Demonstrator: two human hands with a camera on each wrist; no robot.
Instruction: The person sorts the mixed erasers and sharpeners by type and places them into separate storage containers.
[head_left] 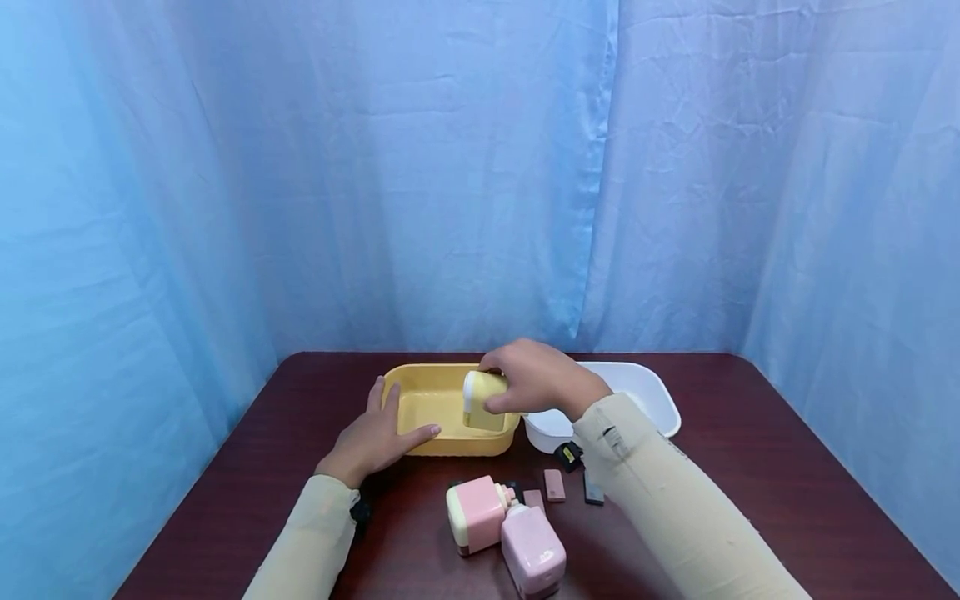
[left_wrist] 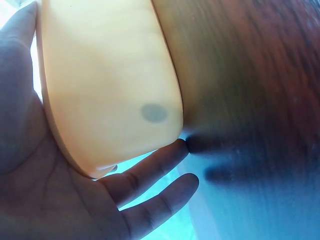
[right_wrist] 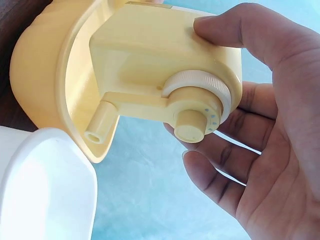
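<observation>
My right hand [head_left: 543,379] grips a yellow crank pencil sharpener [right_wrist: 150,55] over the right end of a yellow basin [head_left: 450,446]. In the right wrist view, its crank arm, knob and white ring show, the thumb [right_wrist: 220,30] lies on its upper side and the other fingers are underneath. My left hand [head_left: 375,437] rests at the left end of the same basin, fingers spread along the rim and thumb stretched over the front edge. Up close in the left wrist view, the basin's outside [left_wrist: 110,75] lies against that palm, with the fingers fairly straight.
A white basin [head_left: 663,400] stands to the right, partly behind my right forearm. Nearer me lie a pink-and-cream boxy thing [head_left: 480,512] and a pale pink one [head_left: 534,554]. Beyond them are small pink blocks [head_left: 554,485], a grey block [head_left: 593,490] and a black-and-yellow item [head_left: 568,456].
</observation>
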